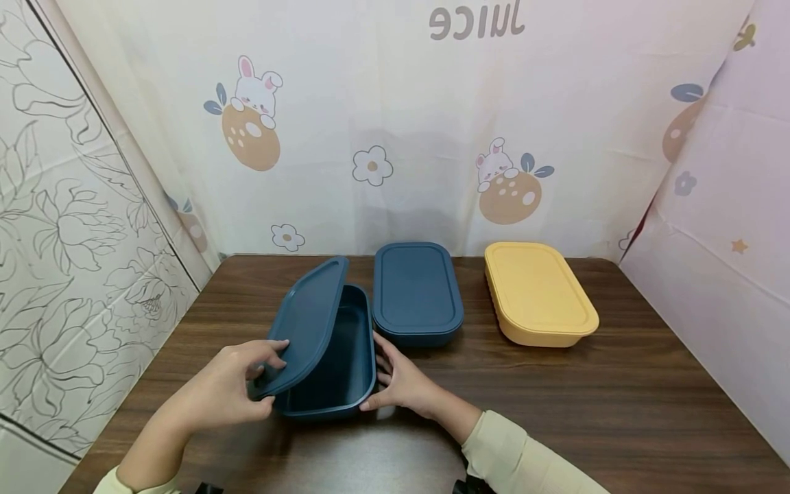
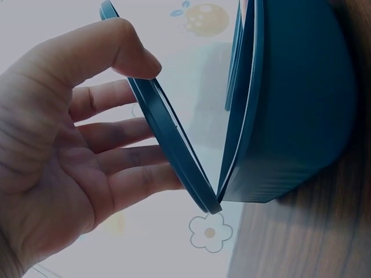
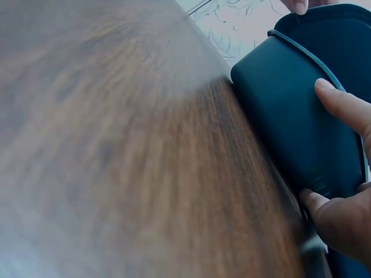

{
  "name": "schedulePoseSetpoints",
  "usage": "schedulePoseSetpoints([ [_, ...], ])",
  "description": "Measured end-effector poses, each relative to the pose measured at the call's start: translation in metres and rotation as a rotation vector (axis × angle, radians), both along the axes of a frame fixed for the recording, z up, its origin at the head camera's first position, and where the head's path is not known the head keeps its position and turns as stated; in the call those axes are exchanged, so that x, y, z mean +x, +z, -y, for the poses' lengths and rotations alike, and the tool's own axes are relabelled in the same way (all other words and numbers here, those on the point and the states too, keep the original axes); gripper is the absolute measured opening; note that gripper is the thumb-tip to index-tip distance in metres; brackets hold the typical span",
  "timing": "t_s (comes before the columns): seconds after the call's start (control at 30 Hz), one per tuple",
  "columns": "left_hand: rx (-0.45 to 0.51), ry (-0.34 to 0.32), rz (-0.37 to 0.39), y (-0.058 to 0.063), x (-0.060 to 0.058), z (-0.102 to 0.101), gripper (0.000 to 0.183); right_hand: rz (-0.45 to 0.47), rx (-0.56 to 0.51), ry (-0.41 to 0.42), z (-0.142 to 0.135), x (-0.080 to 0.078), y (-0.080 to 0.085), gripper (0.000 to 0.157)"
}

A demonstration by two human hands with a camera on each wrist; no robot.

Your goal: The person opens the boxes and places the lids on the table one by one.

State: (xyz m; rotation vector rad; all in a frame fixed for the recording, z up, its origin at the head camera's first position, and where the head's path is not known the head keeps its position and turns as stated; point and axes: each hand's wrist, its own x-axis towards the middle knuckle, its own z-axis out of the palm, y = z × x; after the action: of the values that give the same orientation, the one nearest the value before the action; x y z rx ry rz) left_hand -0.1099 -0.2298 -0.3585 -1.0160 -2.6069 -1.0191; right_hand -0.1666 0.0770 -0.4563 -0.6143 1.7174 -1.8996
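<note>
A dark blue lunch box (image 1: pixel 327 414) stands uncovered on the table, its visible inside bare. Its matching blue lid (image 1: pixel 308 322) is tilted up over the left part, with the right edge raised. My left hand (image 1: pixel 228 384) pinches the lid near its front left corner; in the left wrist view the thumb lies on one face and the fingers behind. At the box's near right corner, my right hand (image 1: pixel 404 384) holds the wall, thumb on the front and fingers along the right side. In the right wrist view the thumb presses the box wall (image 3: pixel 284 116) near the rim.
A second blue lunch box (image 1: pixel 416 288), lidded, stands just right of the uncovered one. Farther right is a lidded yellow lunch box (image 1: pixel 540 291). The brown wooden table (image 1: pixel 555 405) meets a printed curtain (image 1: pixel 401 103) at the back.
</note>
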Motion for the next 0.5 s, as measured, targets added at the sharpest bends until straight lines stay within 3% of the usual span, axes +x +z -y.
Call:
schedulePoseSetpoints([
  [0.27, 0.021, 0.03, 0.05, -0.0007, 0.0024, 0.0011, 0.046, -0.007, -0.033, 0.058, -0.0042, -0.004, -0.003, 0.115],
  [0.5, 0.026, 0.046, 0.027, -0.0034, 0.0026, 0.0035, 0.046, -0.032, -0.038, 0.058, -0.0065, -0.0038, -0.0014, 0.101],
])
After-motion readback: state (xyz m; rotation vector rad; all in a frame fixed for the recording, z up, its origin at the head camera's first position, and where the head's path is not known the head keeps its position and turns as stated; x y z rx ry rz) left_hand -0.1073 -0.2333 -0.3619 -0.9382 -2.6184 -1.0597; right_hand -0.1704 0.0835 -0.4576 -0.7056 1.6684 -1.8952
